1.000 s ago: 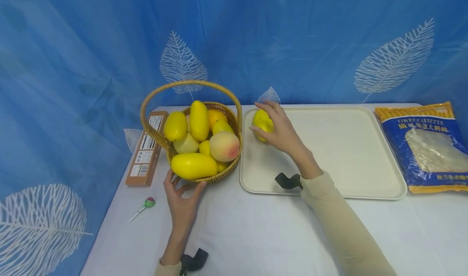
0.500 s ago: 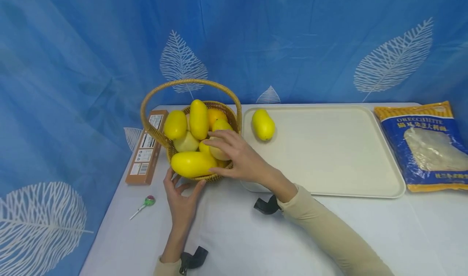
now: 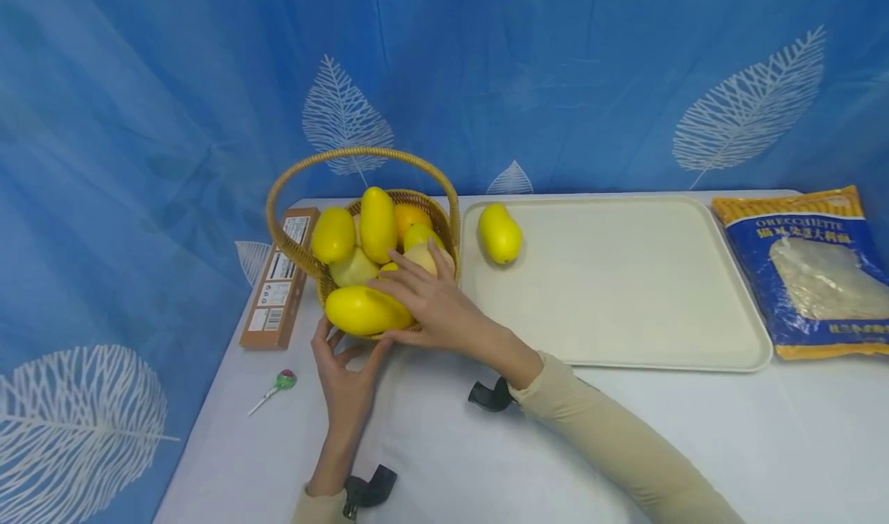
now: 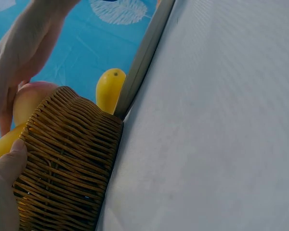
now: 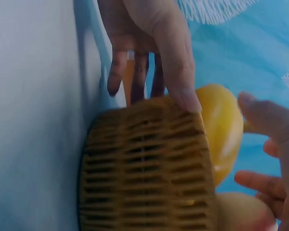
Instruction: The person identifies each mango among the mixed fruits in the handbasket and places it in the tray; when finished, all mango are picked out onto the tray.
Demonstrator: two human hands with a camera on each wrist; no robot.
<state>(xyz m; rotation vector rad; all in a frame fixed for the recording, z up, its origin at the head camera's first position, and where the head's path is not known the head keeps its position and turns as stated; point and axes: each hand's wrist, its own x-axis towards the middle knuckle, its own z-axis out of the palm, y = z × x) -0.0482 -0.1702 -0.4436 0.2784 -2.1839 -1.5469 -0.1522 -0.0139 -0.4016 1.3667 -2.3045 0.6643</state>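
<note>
A wicker basket (image 3: pixel 447 227) with a tall arched handle holds several yellow mangoes, a peach (image 3: pixel 420 258), an orange (image 3: pixel 411 217) and a pale round fruit (image 3: pixel 356 269). At its front lower side, my left hand (image 3: pixel 349 385) steadies it, thumb (image 4: pixel 17 159) on the wicker near the rim and fingers relaxed along the outside. My right hand (image 3: pixel 437 304) reaches over the front right rim with fingers spread above the front mango (image 3: pixel 364 310). In the right wrist view, a gap shows between its thumb and that mango (image 5: pixel 221 130). Part of the peach is hidden by the right fingers.
One mango (image 3: pixel 500 234) lies at the left end of a cream tray (image 3: pixel 625 292). A blue and yellow pasta bag (image 3: pixel 809 273) is right of the tray. Left of the basket are a brown box (image 3: pixel 267 319) and a lollipop (image 3: pixel 281 381). A blue curtain (image 3: pixel 556 84) hangs behind.
The right hand has let go of the mango on the tray and moved left to the basket, first over the peach, then towards the front mango. The left hand has stayed in place.
</note>
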